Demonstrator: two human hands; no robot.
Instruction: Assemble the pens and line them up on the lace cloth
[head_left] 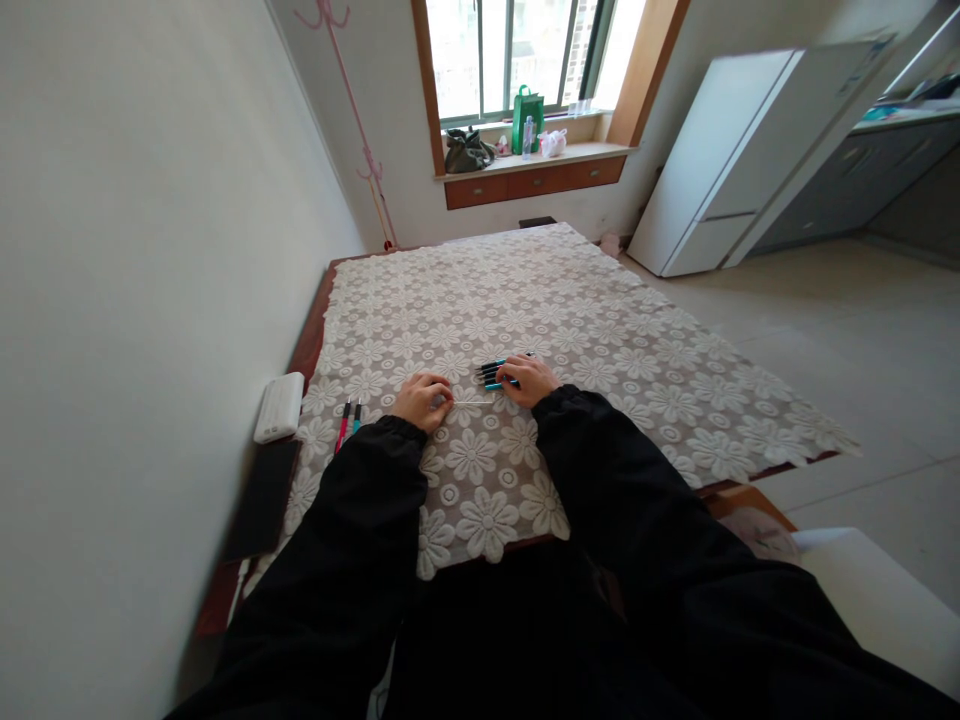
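Several dark and teal pens (489, 375) lie side by side on the floral lace tablecloth (480, 455), tips to the left. Over their right ends my right hand (532, 380) is closed, with curled fingers. My left hand (424, 402) rests to the left of them, fingers bent together at a thin white strand (474, 403). That strand runs from the left fingertips toward the right hand; what it is made of is too small to tell. Left of my left hand, a red pen (343, 423) and a teal pen (357, 415) lie apart, partly hidden by my sleeve.
A white box-shaped device (279, 408) and a dark flat object (261, 500) lie along the table's left edge by the wall. A white cable (238, 590) is near them. Behind the table are a window sill (577, 152) with bags and a white fridge (720, 160).
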